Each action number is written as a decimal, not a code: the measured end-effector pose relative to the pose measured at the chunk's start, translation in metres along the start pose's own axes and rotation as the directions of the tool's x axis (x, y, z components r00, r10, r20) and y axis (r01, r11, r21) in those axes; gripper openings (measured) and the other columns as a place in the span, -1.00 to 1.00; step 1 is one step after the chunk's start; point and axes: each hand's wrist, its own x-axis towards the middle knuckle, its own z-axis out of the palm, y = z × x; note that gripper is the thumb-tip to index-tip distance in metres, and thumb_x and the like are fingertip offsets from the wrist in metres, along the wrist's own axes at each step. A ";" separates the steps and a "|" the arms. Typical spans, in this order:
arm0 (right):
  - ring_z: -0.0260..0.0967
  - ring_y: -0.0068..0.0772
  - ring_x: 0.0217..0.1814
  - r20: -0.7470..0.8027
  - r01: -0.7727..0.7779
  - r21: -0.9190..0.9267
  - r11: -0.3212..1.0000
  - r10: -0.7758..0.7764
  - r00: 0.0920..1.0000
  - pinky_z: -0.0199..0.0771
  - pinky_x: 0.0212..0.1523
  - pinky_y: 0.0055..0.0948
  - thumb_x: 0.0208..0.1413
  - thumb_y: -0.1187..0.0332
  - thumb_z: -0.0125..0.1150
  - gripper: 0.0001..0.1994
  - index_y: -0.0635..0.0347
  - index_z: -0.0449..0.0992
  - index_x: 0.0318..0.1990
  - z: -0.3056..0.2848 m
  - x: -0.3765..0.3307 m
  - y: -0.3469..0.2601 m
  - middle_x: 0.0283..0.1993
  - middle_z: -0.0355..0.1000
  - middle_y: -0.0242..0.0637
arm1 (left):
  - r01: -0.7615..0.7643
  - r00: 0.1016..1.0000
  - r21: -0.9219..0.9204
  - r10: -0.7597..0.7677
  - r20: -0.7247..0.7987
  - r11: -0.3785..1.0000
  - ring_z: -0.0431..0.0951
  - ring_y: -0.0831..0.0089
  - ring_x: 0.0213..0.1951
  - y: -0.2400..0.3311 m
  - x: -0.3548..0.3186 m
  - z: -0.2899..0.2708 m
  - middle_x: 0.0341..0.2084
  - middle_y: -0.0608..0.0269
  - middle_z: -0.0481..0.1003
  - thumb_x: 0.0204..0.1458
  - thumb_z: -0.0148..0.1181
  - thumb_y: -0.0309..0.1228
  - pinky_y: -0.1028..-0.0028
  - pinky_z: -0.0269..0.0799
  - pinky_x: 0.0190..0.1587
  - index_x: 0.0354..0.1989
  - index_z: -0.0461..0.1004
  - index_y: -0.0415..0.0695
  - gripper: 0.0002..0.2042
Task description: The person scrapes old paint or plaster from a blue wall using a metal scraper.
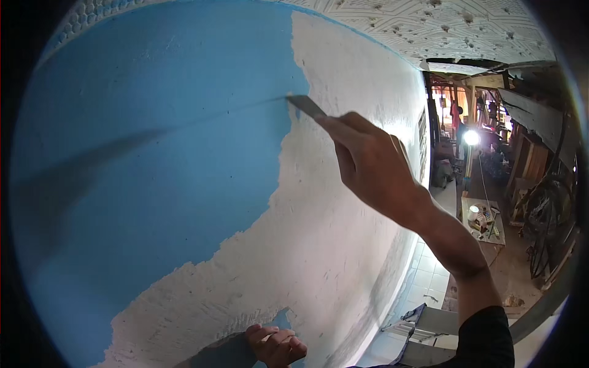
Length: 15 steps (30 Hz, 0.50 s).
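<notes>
In front of me is a wall with blue paint [184, 153] on its left and upper part and a bared whitish surface [343, 245] along a ragged edge. My right hand [374, 159] is raised and closed round a putty knife [307, 105]. The blade's tip meets the wall at the edge of the blue. Low in the view, my left hand [276, 346] is close to the wall with its fingers curled; whether anything is in them is hidden. A small blue patch [282, 319] shows just above those fingers.
A lit lamp [471, 137] shines down the passage on the right. Beyond my right arm stands a small table [500, 236] with a white container [473, 213] and tools. A grey step-like frame [429, 325] is below, over the tiled floor [423, 276]. Dark coiled cables [543, 211] hang at the far right.
</notes>
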 end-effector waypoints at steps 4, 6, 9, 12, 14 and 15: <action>0.61 -0.01 -0.34 0.005 0.020 0.045 0.999 -0.020 1.000 0.68 -0.38 -0.20 0.19 0.54 0.16 -0.60 0.18 0.45 0.20 -0.004 0.002 0.003 -0.03 0.53 -0.12 | -0.063 0.995 -0.024 0.060 -0.084 0.998 0.40 0.50 -0.24 0.004 0.000 0.002 -0.68 0.48 0.40 0.13 -0.04 -0.30 0.15 0.23 0.31 -0.69 0.26 0.06 -0.70; 0.61 -0.01 -0.34 0.009 0.026 0.069 0.997 -0.027 1.000 0.68 -0.40 -0.19 0.17 0.55 0.16 -0.60 0.19 0.44 0.19 -0.006 -0.001 0.004 -0.03 0.52 -0.13 | -0.040 0.998 -0.016 0.040 -0.053 0.999 0.40 0.50 -0.23 0.007 -0.001 0.003 -0.68 0.48 0.40 0.13 -0.04 -0.31 0.15 0.23 0.31 -0.69 0.27 0.06 -0.70; 0.61 -0.03 -0.36 0.038 0.037 0.031 0.999 -0.038 0.999 0.66 -0.43 -0.22 0.18 0.57 0.14 -0.64 0.24 0.48 0.14 -0.006 -0.033 -0.009 0.01 0.51 -0.12 | -0.063 0.995 0.002 0.063 -0.073 0.998 0.40 0.51 -0.22 0.005 -0.001 0.002 -0.67 0.47 0.41 0.12 -0.05 -0.32 0.15 0.23 0.32 -0.69 0.27 0.06 -0.71; 0.61 -0.04 -0.36 0.030 0.013 0.062 0.998 -0.015 0.999 0.67 -0.44 -0.22 0.18 0.59 0.12 -0.64 0.26 0.49 0.14 -0.004 -0.036 -0.009 0.03 0.51 -0.11 | 0.001 1.000 0.018 0.000 -0.028 1.000 0.39 0.51 -0.20 0.006 -0.004 0.000 -0.67 0.47 0.41 0.10 -0.05 -0.32 0.14 0.23 0.32 -0.69 0.29 0.06 -0.72; 0.62 -0.06 -0.37 0.011 0.023 0.077 0.997 -0.024 1.000 0.67 -0.45 -0.24 0.18 0.60 0.13 -0.63 0.26 0.49 0.16 -0.003 -0.035 -0.007 0.04 0.51 -0.12 | -0.019 1.000 -0.003 0.019 -0.021 1.000 0.39 0.49 -0.20 0.002 -0.003 -0.001 -0.67 0.48 0.40 0.10 -0.06 -0.31 0.13 0.23 0.32 -0.68 0.29 0.07 -0.73; 0.62 -0.06 -0.37 0.013 0.020 0.078 0.997 -0.021 1.000 0.67 -0.45 -0.24 0.18 0.60 0.13 -0.63 0.26 0.49 0.16 0.000 -0.039 -0.010 0.04 0.51 -0.12 | -0.018 1.000 -0.004 0.018 -0.017 1.000 0.39 0.49 -0.20 0.003 -0.004 -0.002 -0.67 0.48 0.40 0.10 -0.06 -0.31 0.13 0.23 0.32 -0.68 0.29 0.07 -0.73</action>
